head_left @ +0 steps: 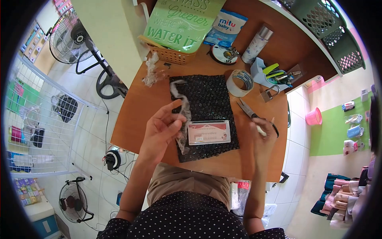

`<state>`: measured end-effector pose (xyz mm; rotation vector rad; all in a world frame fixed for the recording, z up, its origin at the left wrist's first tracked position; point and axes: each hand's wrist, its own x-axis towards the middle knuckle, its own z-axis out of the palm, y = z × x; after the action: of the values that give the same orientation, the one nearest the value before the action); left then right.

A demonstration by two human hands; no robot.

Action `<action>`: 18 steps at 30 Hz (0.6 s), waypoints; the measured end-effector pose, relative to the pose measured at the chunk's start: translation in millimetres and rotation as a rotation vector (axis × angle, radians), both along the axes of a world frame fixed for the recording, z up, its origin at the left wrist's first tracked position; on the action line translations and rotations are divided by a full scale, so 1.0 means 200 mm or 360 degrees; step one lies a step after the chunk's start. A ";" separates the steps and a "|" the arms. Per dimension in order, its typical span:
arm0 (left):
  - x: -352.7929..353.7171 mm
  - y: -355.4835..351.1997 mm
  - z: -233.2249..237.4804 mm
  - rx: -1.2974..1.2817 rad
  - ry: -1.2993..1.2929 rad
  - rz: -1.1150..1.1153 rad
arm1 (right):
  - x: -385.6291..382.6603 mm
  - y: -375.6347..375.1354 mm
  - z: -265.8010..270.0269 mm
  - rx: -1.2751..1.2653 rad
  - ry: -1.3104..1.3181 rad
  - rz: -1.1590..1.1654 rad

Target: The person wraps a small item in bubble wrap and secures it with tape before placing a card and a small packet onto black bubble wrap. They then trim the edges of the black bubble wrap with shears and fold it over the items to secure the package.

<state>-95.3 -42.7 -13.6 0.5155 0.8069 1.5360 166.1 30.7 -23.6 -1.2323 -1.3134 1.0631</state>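
Note:
My left hand [162,129] hovers over the left edge of a black bubble wrap sheet [205,95]. Its thumb and fingers come together at a crumpled clear plastic strip [184,137], with the index finger stretched out. On the sheet's lower part lies a flat rectangular box [209,132] with a clear lid and a pink-and-white face. To the right, my right hand [264,133] is closed around the black handles of a pair of scissors [247,108]. The blades point up and left, slightly apart. Something small and white shows by the right fingers; I cannot make it out.
A tape roll [240,83], a padlock [270,93] and a light-blue holder [260,73] with tools stand at the right. Behind are a spray can [258,44], a round dish [223,54], a wipes pack [226,28] and an orange basket [171,55]. Plastic scraps [152,71] lie left.

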 end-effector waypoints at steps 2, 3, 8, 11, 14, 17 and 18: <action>0.01 0.00 0.01 0.0034 0.0554 -0.0060 | 0.20 0.06 -0.11 0.0546 -0.1156 -0.0284; 0.03 0.01 0.02 0.0039 0.0547 -0.0055 | 0.28 0.07 -0.13 0.0554 -0.1161 -0.0281; 0.11 0.03 0.06 0.0061 0.0549 -0.0065 | 0.43 0.05 -0.11 0.0066 -0.0963 0.0068; 0.13 0.04 0.07 0.0012 0.0576 -0.0096 | 0.44 0.08 -0.03 0.0086 -0.1548 0.0172; 0.13 0.04 0.07 0.0056 0.0715 -0.0087 | 0.44 0.12 0.03 0.0189 -0.1849 0.0352; 0.11 0.03 0.10 -0.0007 0.0770 -0.0070 | 0.54 0.14 -0.04 0.0307 -0.1473 0.0184; 0.11 0.03 0.10 -0.0012 0.0764 -0.0054 | 0.58 0.13 -0.02 0.0314 -0.1476 0.0201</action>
<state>-73.2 -37.4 6.4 0.9073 1.1612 1.3934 281.6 57.5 -27.9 -1.5683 -2.1492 0.3913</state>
